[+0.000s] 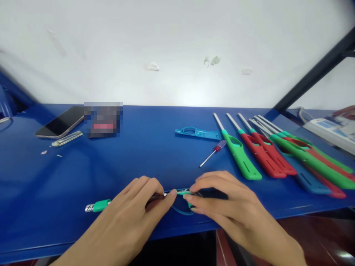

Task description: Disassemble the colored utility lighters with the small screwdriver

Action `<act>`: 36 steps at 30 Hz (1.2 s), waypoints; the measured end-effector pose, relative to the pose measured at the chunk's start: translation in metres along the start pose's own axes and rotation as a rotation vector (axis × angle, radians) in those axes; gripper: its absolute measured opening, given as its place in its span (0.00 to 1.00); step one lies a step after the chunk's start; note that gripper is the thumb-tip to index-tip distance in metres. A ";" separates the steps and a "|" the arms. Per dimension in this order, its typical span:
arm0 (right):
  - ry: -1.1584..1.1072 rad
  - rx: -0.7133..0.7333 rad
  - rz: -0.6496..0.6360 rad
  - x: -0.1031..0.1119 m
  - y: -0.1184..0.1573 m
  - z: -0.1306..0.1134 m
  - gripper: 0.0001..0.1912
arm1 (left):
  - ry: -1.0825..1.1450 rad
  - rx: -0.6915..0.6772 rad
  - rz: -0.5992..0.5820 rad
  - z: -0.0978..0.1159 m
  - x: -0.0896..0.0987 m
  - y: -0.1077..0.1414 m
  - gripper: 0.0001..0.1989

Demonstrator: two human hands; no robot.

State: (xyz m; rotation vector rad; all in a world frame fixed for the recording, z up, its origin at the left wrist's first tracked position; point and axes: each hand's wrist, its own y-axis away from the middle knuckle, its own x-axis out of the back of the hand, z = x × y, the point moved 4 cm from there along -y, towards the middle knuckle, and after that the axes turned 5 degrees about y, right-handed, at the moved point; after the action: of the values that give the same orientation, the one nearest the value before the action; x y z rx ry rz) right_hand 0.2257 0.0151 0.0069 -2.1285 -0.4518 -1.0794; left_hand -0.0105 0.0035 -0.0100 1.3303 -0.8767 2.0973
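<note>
Near the table's front edge lies a blue lighter housing half (pixel 182 211) of a long-nosed gas lighter, partly hidden beneath my hands. My left hand (pixel 133 210) presses thumb and fingers together on the lighter's inner parts. From behind that hand sticks out a green collar (pixel 102 205) with a short metal tube tip at the left. My right hand (pixel 227 199) pinches a small green trigger piece (pixel 189 199) at the housing's finger loop. Fine parts between the fingertips are too small to make out. Beyond my hands, another blue housing half (pixel 198 133) rests with a screwdriver (pixel 213 153) close by.
Several assembled lighters in green (pixel 242 159), red (pixel 262 155) and blue lie at the right. A white power strip (pixel 327 131) is behind them, near another person's hand (pixel 345 112). At the left are a phone (pixel 61 122), a clear narrow tube (pixel 68 138) and a blurred-out item.
</note>
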 end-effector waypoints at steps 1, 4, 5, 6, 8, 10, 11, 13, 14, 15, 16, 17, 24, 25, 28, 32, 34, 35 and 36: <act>-0.008 -0.002 -0.008 0.000 -0.001 0.000 0.13 | 0.035 0.008 -0.009 -0.001 -0.001 0.001 0.45; -0.027 -0.010 -0.028 0.000 -0.002 0.000 0.13 | 0.120 0.041 -0.027 -0.004 -0.002 0.002 0.49; -0.032 -0.014 -0.031 0.000 -0.003 0.000 0.13 | 0.125 0.050 -0.034 -0.004 -0.002 0.002 0.49; -0.037 -0.016 -0.032 0.000 -0.003 0.000 0.13 | 0.120 0.054 -0.040 -0.004 -0.001 0.002 0.49; -0.036 -0.023 -0.033 0.000 -0.003 0.000 0.13 | 0.099 0.047 -0.032 -0.003 -0.001 0.001 0.50; -0.026 -0.033 -0.030 0.000 -0.003 0.001 0.13 | 0.083 0.041 -0.008 -0.002 -0.001 -0.001 0.52; -0.021 -0.037 -0.028 -0.001 -0.003 0.001 0.12 | 0.076 0.041 -0.003 -0.001 -0.001 -0.003 0.53; -0.020 -0.043 -0.026 -0.001 -0.003 0.001 0.13 | 0.071 0.037 -0.010 0.000 -0.002 -0.007 0.52; -0.023 -0.041 -0.024 -0.001 -0.003 0.001 0.13 | 0.071 0.035 -0.014 0.000 -0.003 -0.008 0.51; -0.025 -0.039 -0.023 -0.001 -0.004 0.001 0.13 | 0.072 0.027 -0.011 0.000 -0.003 -0.008 0.50; -0.027 -0.036 -0.020 -0.001 -0.004 0.000 0.13 | 0.071 0.022 -0.011 0.000 -0.003 -0.007 0.50; -0.030 -0.034 -0.017 -0.001 -0.004 0.000 0.12 | 0.070 0.019 -0.012 -0.001 -0.003 -0.005 0.50; -0.039 -0.012 0.046 0.000 -0.003 0.001 0.10 | 0.044 0.022 -0.071 -0.005 -0.008 0.008 0.47; -0.046 -0.008 0.063 0.000 -0.003 0.001 0.09 | 0.041 0.019 -0.074 -0.005 -0.008 0.007 0.47; -0.069 -0.007 0.119 0.001 -0.003 0.001 0.09 | 0.034 0.019 -0.072 -0.003 -0.007 0.004 0.47; -0.060 -0.057 0.201 0.003 -0.003 -0.001 0.06 | 0.067 0.043 -0.049 -0.002 -0.004 0.002 0.48; -0.064 -0.084 0.224 0.004 -0.003 -0.002 0.06 | 0.103 0.045 -0.032 -0.001 -0.004 0.003 0.49; -0.069 -0.094 0.230 0.004 -0.003 -0.002 0.06 | 0.119 0.045 -0.025 -0.002 -0.004 0.004 0.49; -0.072 -0.098 0.235 0.004 -0.003 -0.002 0.06 | 0.134 0.045 -0.024 -0.002 -0.004 0.004 0.49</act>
State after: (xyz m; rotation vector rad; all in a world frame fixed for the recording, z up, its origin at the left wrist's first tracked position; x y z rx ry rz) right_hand 0.2254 0.0154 0.0122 -2.2466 -0.1789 -0.9097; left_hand -0.0128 0.0017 -0.0155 1.2008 -0.7587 2.1707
